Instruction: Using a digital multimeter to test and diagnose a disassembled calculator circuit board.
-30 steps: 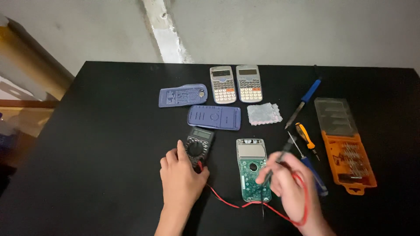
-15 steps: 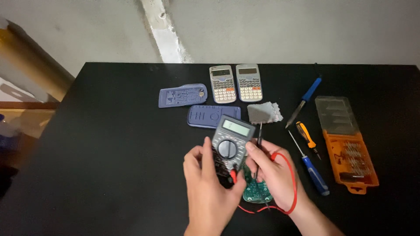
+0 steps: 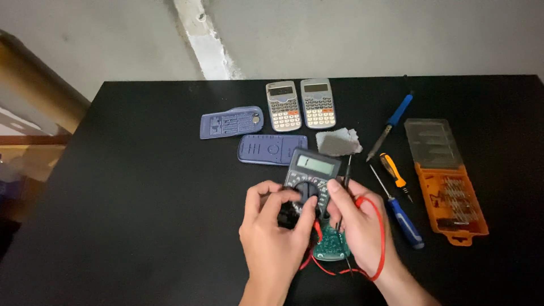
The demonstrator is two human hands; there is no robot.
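Both thumbs are pressing on the dial of the multimeter [image 3: 310, 180]: left hand [image 3: 276, 229] is gripping its lower left edge, right hand [image 3: 356, 224] its right side w/ probe leads [image 3: 378, 238] looped round. Meter's long axis is running away from the person, screen at far end, tilted up, prob. off the table [image 3: 141, 187]. Green circuit board [image 3: 331, 246] is lying just below the hands.

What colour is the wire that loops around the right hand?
The wire is red, seen best in the head view, curving past the right hand.
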